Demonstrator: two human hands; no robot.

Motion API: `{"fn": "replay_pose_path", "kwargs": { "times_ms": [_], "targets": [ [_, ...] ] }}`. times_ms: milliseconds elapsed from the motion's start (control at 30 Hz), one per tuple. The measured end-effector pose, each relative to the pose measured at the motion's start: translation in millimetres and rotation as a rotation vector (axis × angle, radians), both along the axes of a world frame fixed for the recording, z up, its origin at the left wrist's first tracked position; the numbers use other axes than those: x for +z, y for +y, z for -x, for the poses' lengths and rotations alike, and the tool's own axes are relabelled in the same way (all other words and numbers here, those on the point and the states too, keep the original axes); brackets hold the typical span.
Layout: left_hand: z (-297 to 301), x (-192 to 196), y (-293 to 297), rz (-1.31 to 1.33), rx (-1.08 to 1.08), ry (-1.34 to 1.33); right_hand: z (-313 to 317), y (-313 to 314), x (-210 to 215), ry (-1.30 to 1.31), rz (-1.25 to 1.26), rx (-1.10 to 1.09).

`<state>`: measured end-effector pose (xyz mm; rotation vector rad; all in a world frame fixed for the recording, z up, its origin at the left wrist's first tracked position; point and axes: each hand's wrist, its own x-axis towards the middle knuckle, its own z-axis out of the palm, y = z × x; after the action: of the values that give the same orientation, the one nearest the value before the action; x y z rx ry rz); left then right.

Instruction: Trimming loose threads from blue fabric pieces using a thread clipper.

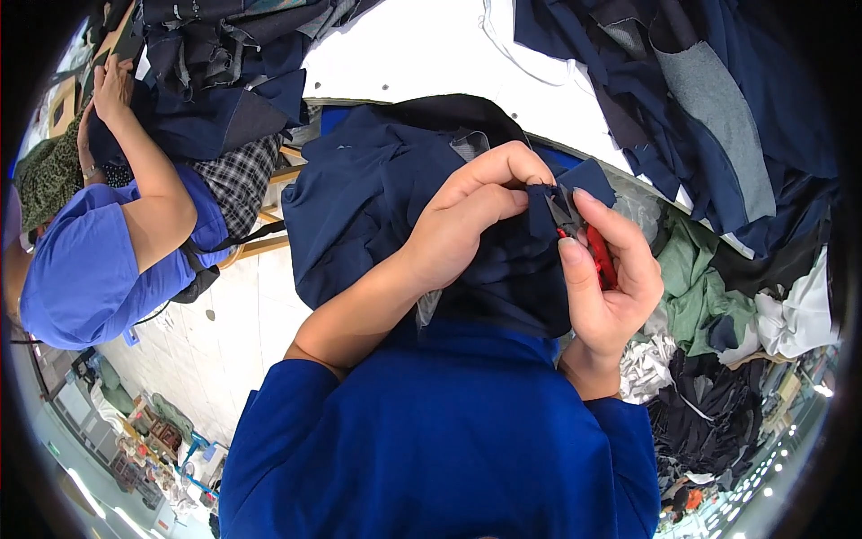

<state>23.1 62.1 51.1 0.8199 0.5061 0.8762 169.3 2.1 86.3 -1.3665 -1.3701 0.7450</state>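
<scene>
Navy garment [377, 189], lying bunched at centre frame, draping from the white table edge [422, 54] down toward the lap. Being pinched at a small folded tab of its edge by the left hand [467, 225], thumb and fingers closed together on the cloth at about one o'clock from the wrist. Being met at three o'clock by the right hand [611, 278], fingers wrapped tight around red-handled thread snips [584, 238], dark blades pointing at the pinched tab; whether blades are apart or shut, cannot tell.

Likely handling soft and light, limp, slumping wherever unsupported; probably not slippery, a matte woven or knit face with deep folds. Best taken at a seam or hem, where doubled layers are giving some firmness, and held taut between fingers close to the cutting point.

Sitting at twelve to two o'clock: heaped dark blue and grey fabric pieces [709, 99]. At four o'clock: green cloth [700, 278] and white scraps. At nine o'clock: another person in a blue shirt [81, 260], working at a similar navy pile.
</scene>
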Motion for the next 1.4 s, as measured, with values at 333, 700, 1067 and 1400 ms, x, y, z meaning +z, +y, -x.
{"fn": "replay_pose_path", "kwargs": {
  "times_ms": [333,700,1067,1400],
  "targets": [
    [0.3,0.9,0.1,-0.017,0.007,0.020,0.9,1.3,-2.0,0.035,-0.010,-0.012],
    [-1.8,-8.9,-1.9,0.069,-0.106,-0.170,-3.3,-5.9,-13.4,0.260,0.064,-0.152],
    [-1.9,-7.9,-1.7,0.175,-0.067,-0.232,2.6,-0.8,-9.2,0.102,-0.044,-0.036],
    [-1.3,-7.8,-1.3,0.174,-0.056,-0.190,3.6,1.2,-8.9,0.110,-0.023,-0.028]
  ]
}}
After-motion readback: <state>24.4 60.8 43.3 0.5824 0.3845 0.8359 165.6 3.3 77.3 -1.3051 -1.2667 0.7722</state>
